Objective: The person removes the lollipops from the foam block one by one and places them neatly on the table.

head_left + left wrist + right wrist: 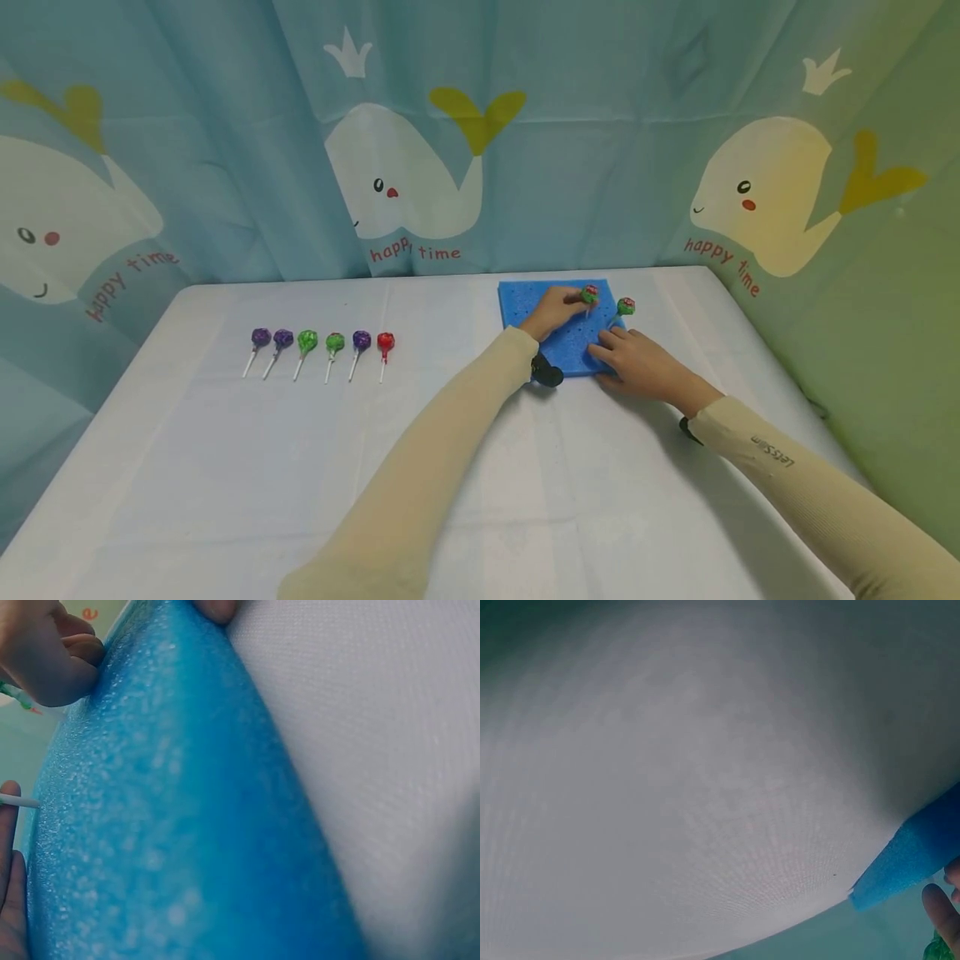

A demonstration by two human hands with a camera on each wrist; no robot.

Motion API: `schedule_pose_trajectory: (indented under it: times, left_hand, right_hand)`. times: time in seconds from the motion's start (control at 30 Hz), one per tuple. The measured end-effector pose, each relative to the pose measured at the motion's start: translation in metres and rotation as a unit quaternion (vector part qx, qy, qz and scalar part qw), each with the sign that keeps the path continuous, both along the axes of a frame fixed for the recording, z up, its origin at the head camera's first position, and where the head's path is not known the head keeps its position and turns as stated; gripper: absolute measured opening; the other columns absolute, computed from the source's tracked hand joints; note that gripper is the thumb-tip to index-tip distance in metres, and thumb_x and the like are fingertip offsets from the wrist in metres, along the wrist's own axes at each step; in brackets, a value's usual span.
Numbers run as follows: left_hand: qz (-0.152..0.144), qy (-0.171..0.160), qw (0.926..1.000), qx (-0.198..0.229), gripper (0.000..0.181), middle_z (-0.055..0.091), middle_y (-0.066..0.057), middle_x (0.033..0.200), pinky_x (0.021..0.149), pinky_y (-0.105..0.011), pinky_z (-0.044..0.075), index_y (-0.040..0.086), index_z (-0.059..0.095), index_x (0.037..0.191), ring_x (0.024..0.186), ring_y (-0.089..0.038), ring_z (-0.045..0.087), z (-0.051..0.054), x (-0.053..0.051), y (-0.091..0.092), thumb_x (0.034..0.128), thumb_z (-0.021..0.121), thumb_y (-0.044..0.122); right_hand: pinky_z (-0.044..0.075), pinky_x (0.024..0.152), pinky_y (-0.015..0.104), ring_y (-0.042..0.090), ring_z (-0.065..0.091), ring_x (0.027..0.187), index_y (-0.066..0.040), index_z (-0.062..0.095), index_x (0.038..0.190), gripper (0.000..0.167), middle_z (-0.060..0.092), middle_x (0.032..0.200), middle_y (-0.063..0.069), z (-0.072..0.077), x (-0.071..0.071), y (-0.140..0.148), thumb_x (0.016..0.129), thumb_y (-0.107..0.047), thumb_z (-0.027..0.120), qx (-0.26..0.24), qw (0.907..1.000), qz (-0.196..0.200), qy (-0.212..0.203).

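Observation:
My left hand [553, 312] pinches a green-and-red lollipop [589, 293] upright over the blue foam block [573, 358]. In the left wrist view its white stick [21, 801] meets the foam's top surface; whether the tip is inside cannot be told. My right hand [641, 362] grips the block's front right corner, curled fingers on top and thumb at the front side. Just beyond it, a second green-and-red lollipop [626, 307] stands tilted at the block's right edge, its stick base hidden. The right wrist view catches fingertips [939, 907] beside the foam.
On the table's left lies a row of several lollipops: purple ones [260, 337], green ones [307, 340] and a red one [386, 342], sticks toward me. Small holes dot the foam. White cloth [262, 483] covers the table, and a whale-print curtain [247, 167] hangs behind.

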State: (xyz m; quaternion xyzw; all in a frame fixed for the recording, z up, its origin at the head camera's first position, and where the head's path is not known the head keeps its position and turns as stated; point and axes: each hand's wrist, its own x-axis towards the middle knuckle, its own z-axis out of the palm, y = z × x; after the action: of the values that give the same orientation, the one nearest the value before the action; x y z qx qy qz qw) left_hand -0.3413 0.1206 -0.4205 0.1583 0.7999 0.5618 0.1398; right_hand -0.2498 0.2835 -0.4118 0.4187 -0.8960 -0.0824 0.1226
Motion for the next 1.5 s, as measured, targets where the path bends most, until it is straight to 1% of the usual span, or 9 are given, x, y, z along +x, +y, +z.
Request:
schedule_pose_trajectory:
  times: [0.17, 0.27, 0.43, 0.53, 0.73, 0.9, 1.13, 1.3, 1.5]
  left_hand:
    - [0.01, -0.009, 0.9997, 0.019, 0.033, 0.06, -0.012, 0.129, 0.106, -0.034, 0.043, 0.003, 0.059, 0.126, 0.124, -0.023, 0.052, -0.002, -0.001, -0.001, 0.095, 0.055, 0.013]
    - [0.014, -0.018, 0.9985, 0.051, 0.032, 0.06, -0.012, 0.128, 0.105, -0.032, 0.044, 0.003, 0.059, 0.126, 0.123, -0.022, 0.053, -0.002, 0.001, -0.003, 0.0956, 0.054, 0.013]
    - [-0.004, -0.048, 0.9878, 0.148, 0.034, 0.06, -0.017, 0.127, 0.1, -0.028, 0.048, -0.001, 0.055, 0.127, 0.121, -0.024, 0.056, 0.001, 0.003, -0.007, 0.0972, 0.05, 0.013]
    - [-0.02, -0.073, 0.9818, 0.174, 0.036, 0.058, -0.02, 0.129, 0.098, -0.028, 0.049, -0.002, 0.052, 0.13, 0.12, -0.026, 0.056, 0.002, 0.003, -0.012, 0.0979, 0.048, 0.013]
    - [-0.027, -0.1, 0.9807, 0.166, 0.035, 0.059, -0.022, 0.126, 0.092, -0.029, 0.053, -0.003, 0.052, 0.129, 0.117, -0.03, 0.058, 0.001, 0.004, -0.022, 0.0977, 0.049, 0.012]
    - [-0.038, -0.098, 0.9828, 0.152, 0.032, 0.061, -0.022, 0.122, 0.088, -0.029, 0.055, -0.005, 0.055, 0.125, 0.112, -0.031, 0.061, -0.001, 0.008, -0.029, 0.0963, 0.051, 0.01]
    - [-0.049, -0.1, 0.9815, 0.156, 0.032, 0.06, -0.025, 0.122, 0.088, -0.029, 0.055, -0.007, 0.054, 0.124, 0.111, -0.033, 0.061, -0.001, 0.016, -0.04, 0.0953, 0.052, 0.007]
    - [-0.049, -0.094, 0.9833, 0.148, 0.031, 0.06, -0.024, 0.123, 0.088, -0.03, 0.055, -0.007, 0.054, 0.123, 0.112, -0.033, 0.06, -0.001, 0.019, -0.048, 0.0955, 0.052, 0.007]
    - [-0.031, -0.092, 0.9862, 0.134, 0.029, 0.062, -0.022, 0.121, 0.086, -0.029, 0.056, -0.005, 0.056, 0.119, 0.109, -0.029, 0.064, 0.001, 0.027, -0.06, 0.0944, 0.054, 0.009]
  right_hand:
    - [0.053, 0.07, 0.044, 0.029, 0.057, 0.083, -0.005, 0.061, 0.104, 0.039, 0.058, 0.091, 0.013, 0.0, 0.0, 0.0, 0.077, -0.028, 0.077, 0.002, 1.0, -0.001, -0.001]
    - [0.053, 0.069, 0.044, 0.028, 0.057, 0.081, -0.005, 0.06, 0.103, 0.039, 0.057, 0.09, 0.012, 0.001, -0.001, 0.0, 0.077, -0.028, 0.077, -0.002, 1.0, 0.004, 0.0]
    - [0.053, 0.068, 0.044, 0.028, 0.056, 0.08, -0.005, 0.06, 0.101, 0.038, 0.056, 0.088, 0.011, 0.0, 0.0, 0.0, 0.076, -0.027, 0.077, -0.008, 0.9999, 0.007, 0.0]
    - [0.052, 0.067, 0.043, 0.028, 0.056, 0.079, -0.005, 0.059, 0.1, 0.037, 0.055, 0.087, 0.011, 0.0, 0.0, 0.0, 0.076, -0.027, 0.077, -0.009, 0.9999, 0.006, 0.0]
    - [0.052, 0.067, 0.043, 0.027, 0.056, 0.08, -0.005, 0.059, 0.1, 0.035, 0.055, 0.088, 0.011, 0.0, 0.001, -0.002, 0.077, -0.026, 0.076, -0.005, 1.0, 0.002, -0.005]
    - [0.052, 0.067, 0.043, 0.027, 0.056, 0.08, -0.006, 0.059, 0.099, 0.035, 0.055, 0.087, 0.011, 0.0, 0.001, -0.001, 0.077, -0.026, 0.076, -0.003, 1.0, 0.002, 0.0]
    - [0.052, 0.066, 0.043, 0.027, 0.055, 0.08, -0.007, 0.059, 0.101, 0.036, 0.055, 0.088, 0.01, -0.001, -0.001, 0.0, 0.076, -0.027, 0.077, 0.002, 1.0, -0.004, 0.0]
    - [0.052, 0.067, 0.044, 0.027, 0.056, 0.081, -0.007, 0.059, 0.101, 0.037, 0.055, 0.089, 0.01, -0.002, -0.001, 0.001, 0.076, -0.027, 0.077, -0.001, 1.0, -0.003, 0.0]
    - [0.052, 0.066, 0.043, 0.026, 0.055, 0.079, -0.007, 0.058, 0.101, 0.037, 0.056, 0.089, 0.01, -0.002, -0.001, 0.001, 0.077, -0.027, 0.076, 0.001, 1.0, -0.002, -0.004]
